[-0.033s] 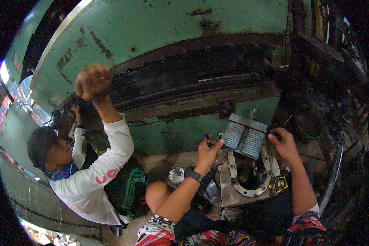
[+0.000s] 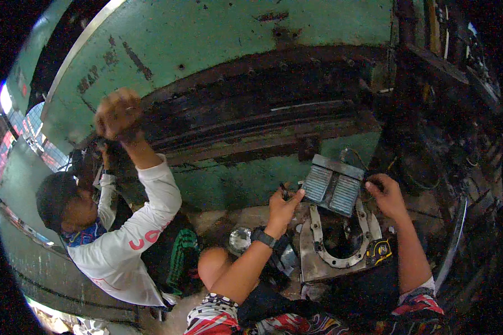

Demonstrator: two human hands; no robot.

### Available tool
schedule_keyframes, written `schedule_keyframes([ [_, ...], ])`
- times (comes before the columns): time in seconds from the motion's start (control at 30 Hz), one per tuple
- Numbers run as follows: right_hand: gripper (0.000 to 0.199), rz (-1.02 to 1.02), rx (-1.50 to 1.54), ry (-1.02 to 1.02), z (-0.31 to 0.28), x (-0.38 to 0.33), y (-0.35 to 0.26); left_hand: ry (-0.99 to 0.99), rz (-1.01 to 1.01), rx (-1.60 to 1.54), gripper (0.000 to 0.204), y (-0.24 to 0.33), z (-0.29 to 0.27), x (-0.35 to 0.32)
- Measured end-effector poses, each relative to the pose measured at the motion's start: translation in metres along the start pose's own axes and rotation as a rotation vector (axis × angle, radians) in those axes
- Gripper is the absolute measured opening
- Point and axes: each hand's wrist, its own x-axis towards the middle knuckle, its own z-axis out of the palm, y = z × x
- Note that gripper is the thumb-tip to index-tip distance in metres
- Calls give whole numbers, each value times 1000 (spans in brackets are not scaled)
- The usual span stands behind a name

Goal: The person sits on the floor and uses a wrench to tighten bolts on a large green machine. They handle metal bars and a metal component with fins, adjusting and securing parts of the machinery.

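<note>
1. The person's left hand (image 2: 283, 202) is pinched around a small dark tool (image 2: 284, 191), looks like a pen or a bit, right at the left edge of the grey double-pad pedal box (image 2: 333, 188).
2. The right hand (image 2: 387, 195) rests at the box's right edge with fingers curled near a cable; whether it's actually gripping anything can't be made out.
3. The box sits tilted over a horseshoe-shaped metal bracket (image 2: 341, 254), not visibly fastened down, so the job looks mid-way: positioned, not secured.
4. Count: one pedal box with two ribbed pads, one bracket, one yellow tape measure (image 2: 379, 252), one shiny round can (image 2: 240, 239).
5. A co-worker in a white long-sleeve shirt (image 2: 129, 245) reaches a raised hand (image 2: 117, 114) up at the big green machine (image 2: 223, 44).
</note>
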Motion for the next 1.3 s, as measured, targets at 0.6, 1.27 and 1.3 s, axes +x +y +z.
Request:
schedule_keyframes([
  [0.6, 73, 294, -260, -472, -3, -25, -50, -22, 46, -53, 45, -18, -21, -4],
  [1.27, 87, 304, 132, -647, 6, -25, -35, -83, -154, -137, 35, 4, 3, -37],
  [1.3, 89, 336, 150, -641, 7, -25, -33, -62, -93, -42, 35, 8, 2, -36],
])
